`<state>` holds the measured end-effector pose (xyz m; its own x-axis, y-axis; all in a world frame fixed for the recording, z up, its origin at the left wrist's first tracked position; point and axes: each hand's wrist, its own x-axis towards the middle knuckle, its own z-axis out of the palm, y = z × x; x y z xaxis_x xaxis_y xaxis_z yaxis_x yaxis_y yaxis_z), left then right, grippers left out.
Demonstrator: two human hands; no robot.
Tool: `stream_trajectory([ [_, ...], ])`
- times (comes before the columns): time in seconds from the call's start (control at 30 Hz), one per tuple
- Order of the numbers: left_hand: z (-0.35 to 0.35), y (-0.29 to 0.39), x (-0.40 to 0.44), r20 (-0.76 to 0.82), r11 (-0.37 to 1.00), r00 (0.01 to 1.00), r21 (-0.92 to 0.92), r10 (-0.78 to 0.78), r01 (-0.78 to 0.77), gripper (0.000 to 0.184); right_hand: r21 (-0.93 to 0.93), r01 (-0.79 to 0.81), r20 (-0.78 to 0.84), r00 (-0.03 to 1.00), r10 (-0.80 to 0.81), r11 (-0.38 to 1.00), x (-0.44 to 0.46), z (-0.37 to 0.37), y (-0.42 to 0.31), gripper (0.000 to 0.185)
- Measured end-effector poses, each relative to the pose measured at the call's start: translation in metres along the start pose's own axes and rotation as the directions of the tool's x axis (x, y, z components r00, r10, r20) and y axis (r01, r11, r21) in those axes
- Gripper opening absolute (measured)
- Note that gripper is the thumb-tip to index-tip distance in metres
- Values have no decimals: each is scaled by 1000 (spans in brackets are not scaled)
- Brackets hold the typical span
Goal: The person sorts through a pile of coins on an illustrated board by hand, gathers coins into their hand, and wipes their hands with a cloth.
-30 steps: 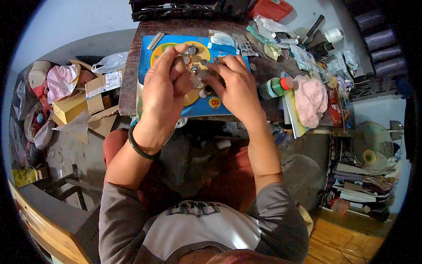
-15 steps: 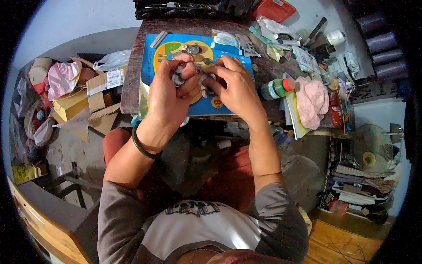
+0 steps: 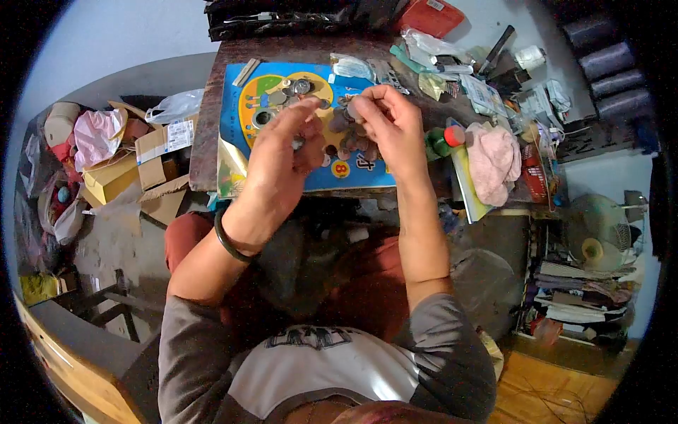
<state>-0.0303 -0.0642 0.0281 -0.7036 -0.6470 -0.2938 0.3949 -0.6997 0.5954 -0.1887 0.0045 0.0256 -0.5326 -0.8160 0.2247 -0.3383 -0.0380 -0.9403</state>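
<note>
Over a blue picture book [image 3: 319, 180], my left hand [image 3: 279, 152] is cupped on its side. Part of a coin [image 3: 298, 143] shows in its palm, and the curled fingers hide the rest. My right hand [image 3: 397, 131] pinches a round silvery coin [image 3: 354, 108] between thumb and fingertips, just above a loose pile of coins [image 3: 345, 121] on the book. More coins [image 3: 302, 86] lie in a cluster farther up the cover, beyond my left hand. A dark ring bracelet [image 3: 227, 237] circles my left wrist.
On the dark table [image 3: 208, 141] a green bottle with a red cap [image 3: 443, 140] lies right of my right hand, beside a pink towel [image 3: 494, 164]. Plastic packets [image 3: 353, 68] sit at the book's far edge. Cardboard boxes [image 3: 152, 152] stand to the left, a fan [image 3: 597, 240] to the right.
My hands have moved apart. The left fingers have straightened somewhat, and the right hand has drawn away to the right with a coin. More of the coin pile now shows between them.
</note>
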Motion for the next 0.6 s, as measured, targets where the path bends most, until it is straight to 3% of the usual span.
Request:
stream_trajectory([
  [0.07, -4, -7, 0, 76, 995, 997, 103, 11, -18, 26, 91, -149, 24, 989, 147, 985, -3, -1, -10, 14],
  [0.1, -5, -11, 1, 175, 993, 984, 114, 15, -35, 23, 41, -117, 28, 993, 116, 992, -5, 1, -12, 14],
  [0.2, -2, -16, -1, 221, 990, 974, 144, -48, 16, 20, -64, 150, -58, 986, -153, 987, -14, 16, -11, 14],
  [0.23, 2, -20, -1, 221, 998, 975, 60, 6, -20, 12, -99, 206, -50, 976, -212, 973, -15, 18, -7, 12],
  [0.33, 7, -20, -2, 114, 997, 993, 61, 36, -43, 10, -82, 252, -33, 966, -255, 964, -21, 23, -13, 10],
  [0.47, 1, -20, 2, 183, 997, 982, 50, 56, -66, 13, -60, 199, 72, 978, -195, 978, -26, 19, -22, 13],
  [0.6, 1, -14, -1, 205, 994, 979, 100, 20, -41, 20, -161, 221, 188, 964, -190, 962, -29, 13, -33, 18],
])
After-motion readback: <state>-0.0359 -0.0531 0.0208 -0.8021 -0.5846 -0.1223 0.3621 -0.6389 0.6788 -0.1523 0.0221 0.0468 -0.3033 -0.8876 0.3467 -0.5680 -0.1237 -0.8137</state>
